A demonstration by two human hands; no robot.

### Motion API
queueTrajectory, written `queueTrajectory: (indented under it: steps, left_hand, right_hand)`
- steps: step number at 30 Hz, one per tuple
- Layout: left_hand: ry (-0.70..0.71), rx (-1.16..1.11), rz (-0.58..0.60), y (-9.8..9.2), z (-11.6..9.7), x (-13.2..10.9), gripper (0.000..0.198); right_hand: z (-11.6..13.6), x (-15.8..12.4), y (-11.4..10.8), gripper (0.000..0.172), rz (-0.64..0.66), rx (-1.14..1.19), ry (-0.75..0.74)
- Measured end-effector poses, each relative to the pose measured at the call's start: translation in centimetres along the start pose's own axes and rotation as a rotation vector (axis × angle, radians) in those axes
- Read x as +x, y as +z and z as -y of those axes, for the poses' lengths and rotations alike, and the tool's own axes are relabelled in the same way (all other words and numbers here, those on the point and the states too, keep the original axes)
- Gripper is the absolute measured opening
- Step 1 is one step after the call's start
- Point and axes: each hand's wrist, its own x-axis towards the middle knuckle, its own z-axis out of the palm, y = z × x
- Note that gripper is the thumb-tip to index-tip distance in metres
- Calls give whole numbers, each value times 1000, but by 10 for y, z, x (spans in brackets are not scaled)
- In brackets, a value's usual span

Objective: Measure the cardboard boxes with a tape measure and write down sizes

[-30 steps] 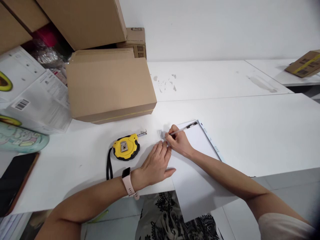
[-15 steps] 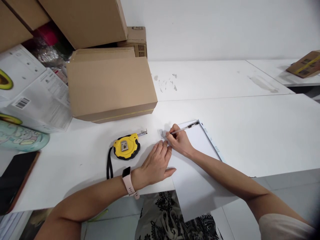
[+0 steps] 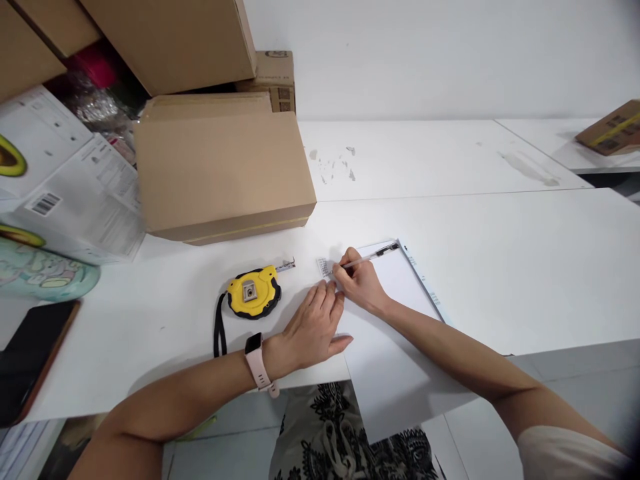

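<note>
A clear pen [image 3: 373,255] with a black end is gripped in my right hand [image 3: 361,280], its tip down by a small printed slip [image 3: 323,267]. That hand rests over a white sheet of paper [image 3: 400,367], which hangs past the table's front edge. My left hand [image 3: 314,325] lies flat, palm down, its fingertips just below the slip and close to my right hand; its fingers are stretched out and it grips nothing. Left of it sits a yellow and black tape measure [image 3: 253,292] with a short end of blade out and a black wrist strap.
A large cardboard box [image 3: 225,167] stands behind the tape measure. White printed boxes [image 3: 75,187], a teal patterned bottle [image 3: 50,270] and a dark phone [image 3: 35,357] fill the left side. A small taped carton [image 3: 613,130] sits far right on the white table [image 3: 525,267].
Both hands, the pen and the paper stay in almost the same place. The whole view shifts very slightly.
</note>
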Motion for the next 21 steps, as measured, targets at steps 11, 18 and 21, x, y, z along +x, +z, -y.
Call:
queueTrajectory:
  steps: [11, 18, 21]
  left_hand:
    - [-10, -1, -52, -10, -1, -2, 59]
    - [-271, 47, -703, -78, 21, -45, 29]
    - [-624, -46, -847, -97, 44, -81, 29]
  right_hand:
    - [-24, 24, -49, 37, 30, -725, -440]
    - [-31, 21, -77, 52, 73, -939, -420]
    - [-16, 17, -74, 46, 41, -853, -428]
